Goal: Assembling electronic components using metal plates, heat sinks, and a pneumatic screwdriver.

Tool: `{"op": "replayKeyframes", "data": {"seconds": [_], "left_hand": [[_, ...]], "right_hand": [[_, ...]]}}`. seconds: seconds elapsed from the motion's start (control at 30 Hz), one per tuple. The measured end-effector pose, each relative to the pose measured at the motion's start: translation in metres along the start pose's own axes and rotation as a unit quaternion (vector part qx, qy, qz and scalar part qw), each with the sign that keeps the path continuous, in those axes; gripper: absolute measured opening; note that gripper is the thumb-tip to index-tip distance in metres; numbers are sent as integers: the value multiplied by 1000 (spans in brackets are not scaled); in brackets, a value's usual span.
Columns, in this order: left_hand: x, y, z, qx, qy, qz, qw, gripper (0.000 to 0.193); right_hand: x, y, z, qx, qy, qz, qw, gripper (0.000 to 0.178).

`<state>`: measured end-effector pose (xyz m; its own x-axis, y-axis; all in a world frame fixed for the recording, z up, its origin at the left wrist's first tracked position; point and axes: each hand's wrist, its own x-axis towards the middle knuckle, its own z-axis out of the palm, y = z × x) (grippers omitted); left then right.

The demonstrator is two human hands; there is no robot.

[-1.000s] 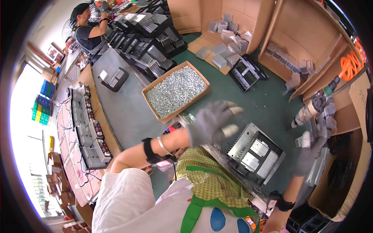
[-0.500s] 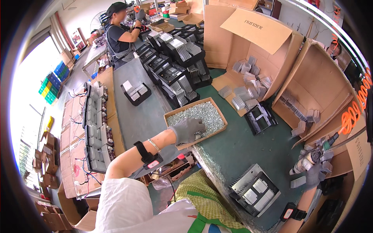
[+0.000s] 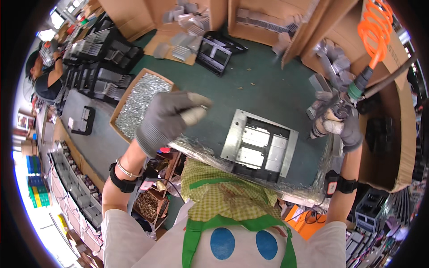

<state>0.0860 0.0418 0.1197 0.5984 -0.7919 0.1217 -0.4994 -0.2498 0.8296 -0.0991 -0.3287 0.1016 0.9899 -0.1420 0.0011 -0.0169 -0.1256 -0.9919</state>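
Observation:
My left hand (image 3: 170,117), in a grey glove with pale fingertips, is closed in a pinch on a small metal screw (image 3: 206,106) above the bench. A cardboard box (image 3: 161,79) filled with silver screws (image 3: 142,99) lies just beyond that hand. At the right, my gloved right hand (image 3: 352,133) is wrapped round a worn, tape-covered air screwdriver (image 3: 340,109), connected to an orange coiled hose (image 3: 374,33) by a green fitting. Between the hands, near the bench's front edge, rests a metal heat sink (image 3: 233,136) with a black frame and pale plates on it.
A black frame (image 3: 213,53) lies farther back on the green bench (image 3: 268,91). Cardboard cartons (image 3: 268,38) with loose finned heat sinks stand along the back and right. Stacked black housings (image 3: 96,76) fill the far left, where another person (image 3: 47,78) works.
My left hand has come out of the screw box and moved right with a screw. My head view has turned right. The right hand keeps its hold on the air screwdriver.

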Motion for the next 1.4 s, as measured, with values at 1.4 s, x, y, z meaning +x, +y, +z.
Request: {"op": "replayKeyframes", "data": {"seconds": [1.4], "left_hand": [[-2,38,93,193,-53,231,952,71]], "right_hand": [[-38,-58,113,266,-87,-269,922,62]]}}
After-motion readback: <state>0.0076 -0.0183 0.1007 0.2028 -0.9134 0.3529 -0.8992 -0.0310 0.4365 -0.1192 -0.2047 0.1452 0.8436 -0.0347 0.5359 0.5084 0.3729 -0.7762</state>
